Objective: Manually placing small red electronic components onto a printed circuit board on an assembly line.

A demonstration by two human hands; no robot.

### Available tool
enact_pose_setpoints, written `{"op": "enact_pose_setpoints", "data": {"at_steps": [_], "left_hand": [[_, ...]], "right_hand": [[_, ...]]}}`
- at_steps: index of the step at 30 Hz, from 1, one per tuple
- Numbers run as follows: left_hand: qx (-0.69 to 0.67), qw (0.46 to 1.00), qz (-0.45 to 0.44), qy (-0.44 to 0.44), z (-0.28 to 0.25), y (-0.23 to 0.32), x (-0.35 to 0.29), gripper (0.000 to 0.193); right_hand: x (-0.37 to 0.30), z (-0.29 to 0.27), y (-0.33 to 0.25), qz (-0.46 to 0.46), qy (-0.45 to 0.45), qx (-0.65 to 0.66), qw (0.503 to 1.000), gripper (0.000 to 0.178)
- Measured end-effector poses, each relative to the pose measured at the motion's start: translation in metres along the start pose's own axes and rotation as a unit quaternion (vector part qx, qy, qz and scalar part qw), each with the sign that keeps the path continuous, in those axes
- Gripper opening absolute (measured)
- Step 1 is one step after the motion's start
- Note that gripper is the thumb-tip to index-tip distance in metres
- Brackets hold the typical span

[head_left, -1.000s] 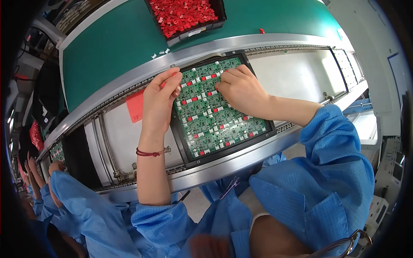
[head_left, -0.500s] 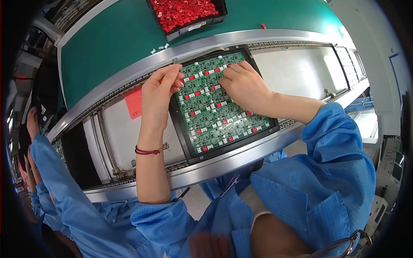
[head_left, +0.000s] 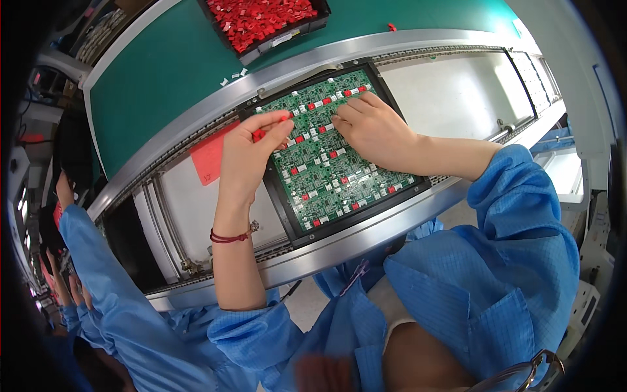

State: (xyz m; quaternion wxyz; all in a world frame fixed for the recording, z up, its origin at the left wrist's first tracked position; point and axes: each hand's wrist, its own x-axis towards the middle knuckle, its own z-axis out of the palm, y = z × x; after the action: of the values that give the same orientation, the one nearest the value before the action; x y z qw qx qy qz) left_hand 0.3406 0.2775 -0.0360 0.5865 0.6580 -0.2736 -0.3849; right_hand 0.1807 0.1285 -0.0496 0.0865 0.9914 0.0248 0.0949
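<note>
A green circuit board panel (head_left: 326,176) lies in a black frame (head_left: 282,208), with rows of small white and red connectors. Over its upper left edge is my left hand (head_left: 251,147), closed; one small red connector (head_left: 285,118) is pinched at the fingertips and more red connectors (head_left: 258,134) show against the fingers. My right hand (head_left: 379,134) rests low over the panel's right part, fingers curled together and pointing down at the board. Whatever those fingertips hold is hidden beneath them.
A black bin (head_left: 281,40) full of red connectors stands on the green worktop (head_left: 157,85). Small white pieces (head_left: 234,77) and a red piece (head_left: 392,27) lie there too. Metal conveyor rails (head_left: 353,228) flank the panel; a red card (head_left: 212,157) is left of it. A co-worker's blue sleeve (head_left: 98,261) is at left.
My left hand has moved right, in over the panel's edge, and its red connectors show more plainly. My right hand has drawn slightly nearer, uncovering red connectors in the far row. The view has shifted slightly.
</note>
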Motion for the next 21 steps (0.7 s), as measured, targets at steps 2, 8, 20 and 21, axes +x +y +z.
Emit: {"op": "enact_pose_setpoints", "data": {"at_steps": [2,8,20,21], "left_hand": [[0.026,0.999,-0.004,-0.022,-0.001,-0.006,0.002,0.024],[0.085,0.993,-0.012,-0.076,0.008,-0.011,0.001,0.021],[0.395,0.908,0.092,-0.107,0.020,-0.004,-0.021,0.012],[0.396,0.908,0.091,-0.106,0.021,-0.004,-0.021,0.012]], "right_hand": [[0.002,0.000,0.004,-0.001,-0.021,0.029,0.999,0.016],[0.026,-0.018,0.035,0.067,-0.012,0.127,0.990,0.021],[0.161,0.012,0.090,0.160,0.152,0.052,0.974,0.016],[0.162,0.011,0.089,0.159,0.152,0.054,0.974,0.016]]}}
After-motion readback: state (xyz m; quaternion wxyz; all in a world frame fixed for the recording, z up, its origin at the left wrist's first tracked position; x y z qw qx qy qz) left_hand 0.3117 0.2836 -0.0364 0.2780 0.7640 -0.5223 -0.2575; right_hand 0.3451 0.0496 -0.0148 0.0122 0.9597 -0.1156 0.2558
